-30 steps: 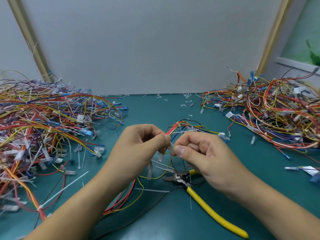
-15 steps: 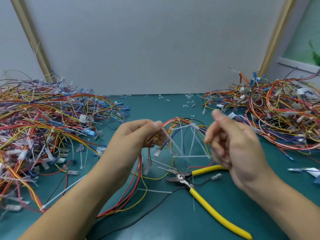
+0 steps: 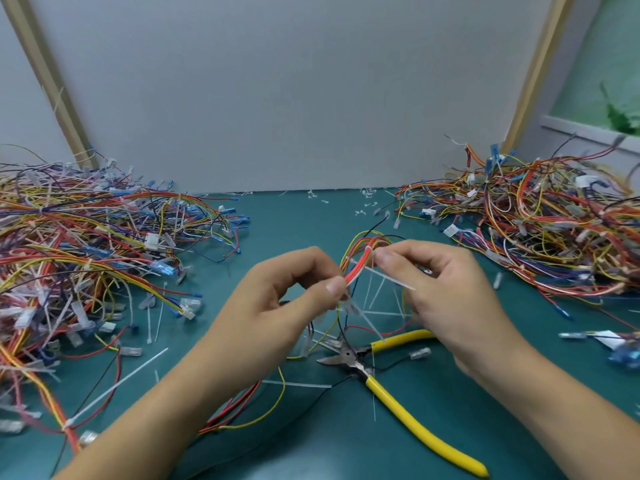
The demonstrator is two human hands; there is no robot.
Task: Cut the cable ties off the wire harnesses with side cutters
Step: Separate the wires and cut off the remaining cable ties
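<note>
Both hands are up over the middle of the teal table (image 3: 346, 216), working one wire harness (image 3: 362, 263) between them. The left hand (image 3: 277, 299) has thumb and forefinger pinched tight on the red and orange wires, the other fingers curled in behind. The right hand (image 3: 446, 292), at three o'clock of it, has its fingers bent and the tips closed on a white cable tie (image 3: 391, 280) where it wraps the bundle, the tail of the tie slanting down toward four o'clock. The rest of the harness loops up behind the fingertips at twelve o'clock and trails down onto the table under the left wrist. Nobody holds the side cutters (image 3: 349, 356). They lie flat on the table at six o'clock of the hands, with one yellow handle under the right wrist and the other running off toward five o'clock. A big tangle of harnesses (image 3: 86, 244) fills the nine o'clock side, and another heap (image 3: 536, 230) sits at two o'clock. A long loose tie (image 3: 117, 386) lies at eight o'clock, with small white offcuts (image 3: 367, 202) scattered at twelve by the wall.
</note>
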